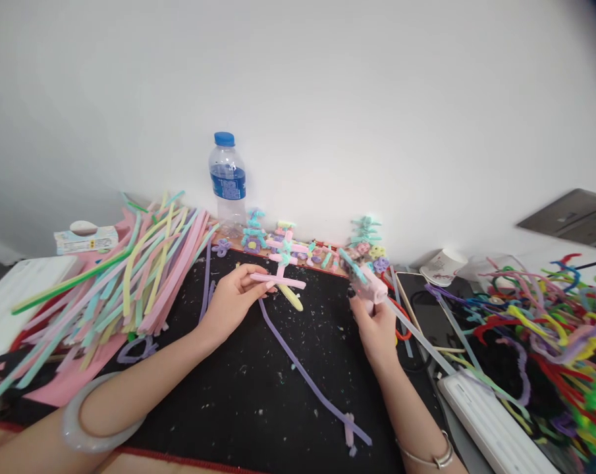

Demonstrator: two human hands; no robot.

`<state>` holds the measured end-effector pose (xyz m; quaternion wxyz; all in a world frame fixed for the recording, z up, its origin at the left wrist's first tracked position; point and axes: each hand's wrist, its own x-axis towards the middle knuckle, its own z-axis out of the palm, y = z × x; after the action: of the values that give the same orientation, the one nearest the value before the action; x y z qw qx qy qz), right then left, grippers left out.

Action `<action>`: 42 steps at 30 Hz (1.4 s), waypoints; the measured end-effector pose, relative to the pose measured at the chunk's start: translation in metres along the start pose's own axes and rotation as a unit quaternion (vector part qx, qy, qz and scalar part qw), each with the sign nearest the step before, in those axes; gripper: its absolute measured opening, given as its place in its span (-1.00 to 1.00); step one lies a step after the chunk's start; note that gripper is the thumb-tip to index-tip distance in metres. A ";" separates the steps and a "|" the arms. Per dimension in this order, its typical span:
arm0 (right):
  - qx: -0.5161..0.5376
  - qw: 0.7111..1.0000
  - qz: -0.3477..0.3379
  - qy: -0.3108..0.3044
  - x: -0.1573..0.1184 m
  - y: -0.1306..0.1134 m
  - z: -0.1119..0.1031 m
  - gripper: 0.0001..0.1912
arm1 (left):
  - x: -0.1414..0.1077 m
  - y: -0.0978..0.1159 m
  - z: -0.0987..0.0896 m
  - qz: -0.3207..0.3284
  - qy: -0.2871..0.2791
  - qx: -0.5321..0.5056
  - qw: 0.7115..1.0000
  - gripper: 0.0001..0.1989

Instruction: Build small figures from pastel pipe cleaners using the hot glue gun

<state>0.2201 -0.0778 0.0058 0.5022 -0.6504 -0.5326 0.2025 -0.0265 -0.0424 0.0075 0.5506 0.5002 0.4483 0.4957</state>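
Observation:
My left hand (233,289) pinches a pink pipe cleaner piece (288,282) between thumb and fingertips. Just behind it rises a small pink and teal pipe cleaner figure (284,250); whether the two are joined I cannot tell. A pale yellow piece (291,297) slants below the fingertips. To the right, my right hand (375,329) is closed around a pale pink glue gun (371,286), with a long translucent glue stick (419,334) sticking out of its back. The gun's front is blurred. Between the hands, a long purple pipe cleaner (302,372) lies across the black mat (228,408).
Pastel pipe cleaners (144,270) are heaped at left beside a tissue box (87,238). A water bottle (228,178) stands against the wall near several small pipe cleaner figures (365,230). At right are a paper cup (443,266), a white power strip (490,421) and tangled bright pipe cleaners (564,336).

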 end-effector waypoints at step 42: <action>-0.022 0.967 -0.126 -0.222 -0.013 -0.012 0.008 -0.73 | -0.007 -0.003 0.003 0.025 -0.030 0.061 0.997 -0.84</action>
<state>0.2029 -0.0863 0.0097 0.3785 -0.5278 -0.7126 0.2651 -0.0240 -0.0495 0.0051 0.5199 0.5582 0.4484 0.4658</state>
